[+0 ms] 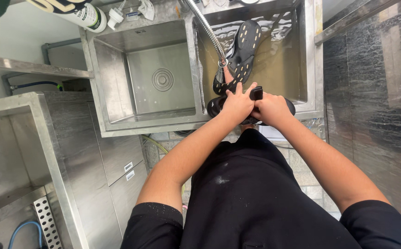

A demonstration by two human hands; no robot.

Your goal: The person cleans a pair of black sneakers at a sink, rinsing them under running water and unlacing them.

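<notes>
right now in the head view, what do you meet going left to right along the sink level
steel shelf → empty left basin → flexible metal hose → black shoe in the water of the right basin → dark stone wall. The left hand and right hand grip another black shoe at the front rim.

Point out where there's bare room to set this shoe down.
The left sink basin lies bare around its drain. The right basin is crowded: murky water, a floating shoe, the hose, both hands gripping another shoe.
</notes>
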